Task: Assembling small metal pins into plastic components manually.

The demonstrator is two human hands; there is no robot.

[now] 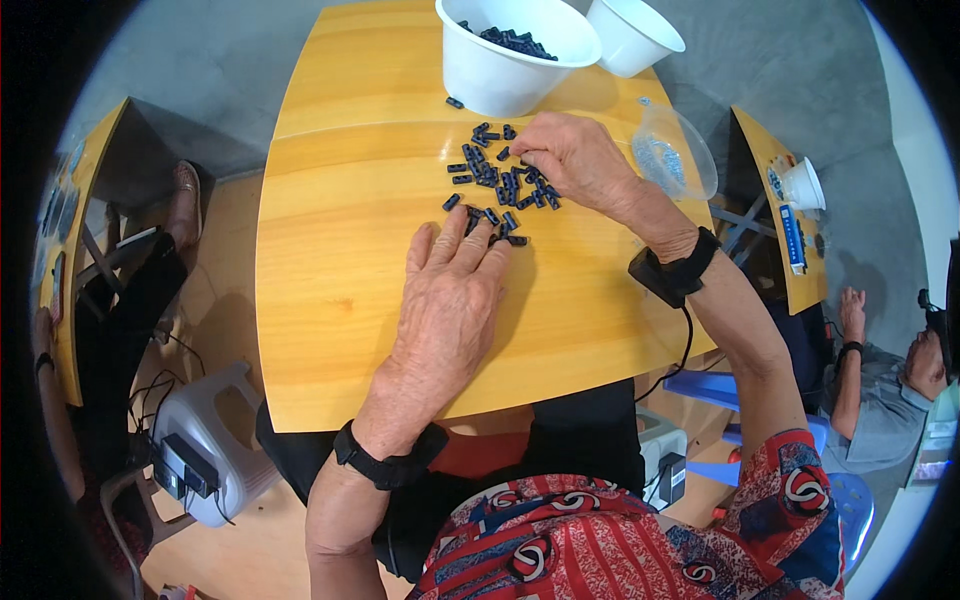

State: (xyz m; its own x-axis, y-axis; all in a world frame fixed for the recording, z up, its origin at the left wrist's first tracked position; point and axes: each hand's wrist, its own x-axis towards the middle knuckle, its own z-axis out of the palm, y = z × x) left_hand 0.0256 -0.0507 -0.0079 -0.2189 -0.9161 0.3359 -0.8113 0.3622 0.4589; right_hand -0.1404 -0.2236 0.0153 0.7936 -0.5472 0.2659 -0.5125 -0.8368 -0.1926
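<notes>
Many small oblong black plastic pieces [483,172] lie in a loose heap on the yellow wooden table [340,240]. My left hand [450,295] rests palm down at the near side of the heap. Its fingers are spread, and the fingertips cover some of the pieces. From the right, my right hand [580,165] reaches over the heap with its fingers curled together in a pinch. One black piece [503,153] is right at those fingertips; whatever is between them is hidden.
A white bowl [480,75] holding more black pieces stands at the far edge, a white tub [640,35] beside it. A clear plastic dish [690,150] with small, pale bits lies at the right. Other people sit at tables on both sides. A grey stool [215,430] stands at left.
</notes>
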